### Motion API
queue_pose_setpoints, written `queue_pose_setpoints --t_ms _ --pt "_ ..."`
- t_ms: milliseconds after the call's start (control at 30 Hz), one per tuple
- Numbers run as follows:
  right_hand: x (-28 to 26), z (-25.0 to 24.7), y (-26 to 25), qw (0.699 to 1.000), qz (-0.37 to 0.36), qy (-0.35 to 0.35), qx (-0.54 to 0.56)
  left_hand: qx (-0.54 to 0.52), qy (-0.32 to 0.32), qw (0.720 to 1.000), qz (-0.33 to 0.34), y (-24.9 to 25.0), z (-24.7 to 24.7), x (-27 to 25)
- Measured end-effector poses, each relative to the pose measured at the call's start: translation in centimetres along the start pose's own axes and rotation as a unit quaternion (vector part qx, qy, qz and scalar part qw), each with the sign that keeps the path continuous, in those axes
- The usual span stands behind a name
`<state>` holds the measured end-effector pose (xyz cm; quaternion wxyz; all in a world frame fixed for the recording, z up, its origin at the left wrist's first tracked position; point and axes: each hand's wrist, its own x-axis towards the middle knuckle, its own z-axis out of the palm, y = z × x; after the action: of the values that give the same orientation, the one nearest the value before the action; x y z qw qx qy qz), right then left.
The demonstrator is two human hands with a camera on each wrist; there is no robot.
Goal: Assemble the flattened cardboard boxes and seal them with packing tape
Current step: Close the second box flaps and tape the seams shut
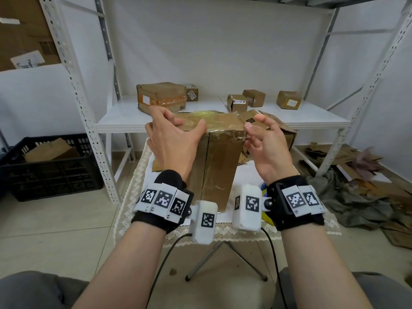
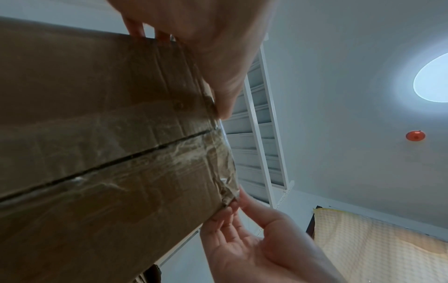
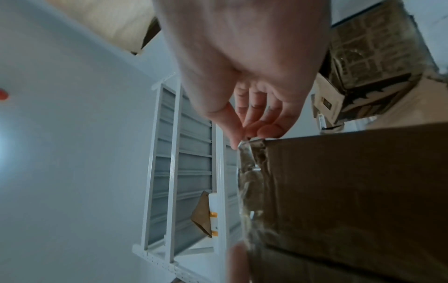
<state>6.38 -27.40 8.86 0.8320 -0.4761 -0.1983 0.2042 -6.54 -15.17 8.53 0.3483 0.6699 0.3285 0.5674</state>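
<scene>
A brown cardboard box [image 1: 214, 157] stands upright on the small table, with clear packing tape [image 1: 242, 136] running over its centre seam and along its top front edge. My left hand [image 1: 180, 121] lies spread over the box top, fingers across it and thumb pressing the taped front edge; the left wrist view shows that thumb [image 2: 223, 103] on the box [image 2: 97, 134]. My right hand [image 1: 252, 130] is at the top right corner. In the right wrist view its thumb and fingers [image 3: 244, 134] pinch the loose tape end [image 3: 247, 159] at the box corner [image 3: 351, 181].
The table's lace-edged cloth [image 1: 138, 197] shows around the box. Behind it a white shelf [image 1: 116, 121] carries several sealed small boxes. An opened box [image 1: 287, 134] sits behind my right hand. A black crate [image 1: 51, 166] stands on the floor at left, scrap cardboard [image 1: 356, 175] at right.
</scene>
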Motion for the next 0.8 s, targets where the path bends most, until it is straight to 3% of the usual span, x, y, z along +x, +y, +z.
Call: queue_pose_setpoints --t_ms 100,167,233,300,400,600,667,800 --pt "0.1 0.3 0.0 1.000 0.007 -0.015 -0.016 0.000 0.002 1.000 0.000 0.0 0.1 0.1" --pt "-0.2 0.8 0.3 0.994 -0.067 -0.016 -0.083 0.000 0.003 1.000 -0.001 0.0 0.1 0.1" --pt "-0.6 1.3 1.0 0.971 -0.166 -0.027 -0.173 -0.002 0.001 1.000 0.001 0.1 0.2 -0.1" --pt "-0.8 1.6 1.6 0.954 -0.210 -0.034 -0.211 -0.001 -0.003 1.000 0.005 0.0 0.1 -0.1" --pt "-0.5 1.5 1.3 0.975 -0.160 -0.016 -0.153 0.003 -0.006 1.000 0.007 0.0 0.0 0.0" --pt "0.2 -0.4 1.0 0.995 -0.081 -0.062 -0.004 0.013 -0.007 1.000 0.014 -0.1 0.2 -0.1" --pt "0.0 -0.5 1.4 0.994 -0.092 -0.062 -0.021 0.018 -0.005 1.000 0.015 -0.1 0.2 -0.1" --pt "-0.7 -0.3 1.7 0.974 -0.182 -0.055 -0.127 0.022 0.000 1.000 0.022 -0.3 0.2 0.0"
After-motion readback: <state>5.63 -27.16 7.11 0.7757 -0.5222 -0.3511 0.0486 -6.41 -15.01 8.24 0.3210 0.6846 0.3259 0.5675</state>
